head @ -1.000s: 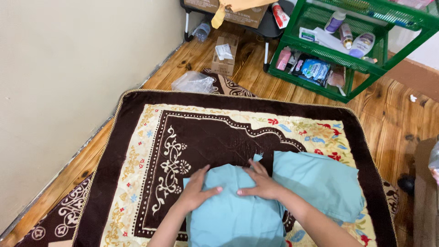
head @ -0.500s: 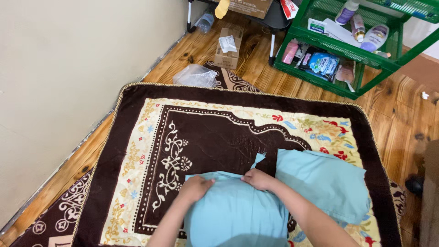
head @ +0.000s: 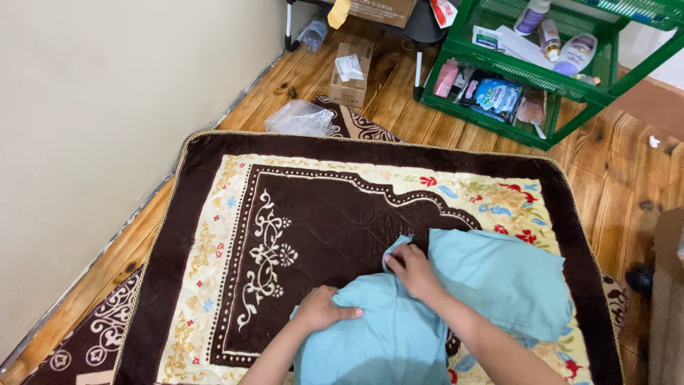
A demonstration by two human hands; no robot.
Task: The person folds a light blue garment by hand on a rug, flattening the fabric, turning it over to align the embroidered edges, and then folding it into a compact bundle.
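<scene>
A light blue cloth [head: 388, 335] lies on a brown and cream patterned rug [head: 285, 214]. My left hand [head: 324, 310] presses flat on its upper left part. My right hand [head: 415, 271] pinches a small raised corner of the same cloth near its top edge. A second light blue folded piece [head: 506, 281] lies just to the right, touching my right forearm.
A green wire rack [head: 541, 64] with bottles and packets stands at the back right on the wooden floor. A small cardboard box [head: 350, 75], a crumpled clear plastic bag [head: 303, 117] and black table legs sit behind the rug. A beige wall [head: 107, 107] runs along the left.
My right hand moved up and took hold of the cloth's corner. My left hand slid down and right onto the cloth. The cloth's top edge shifted down.
</scene>
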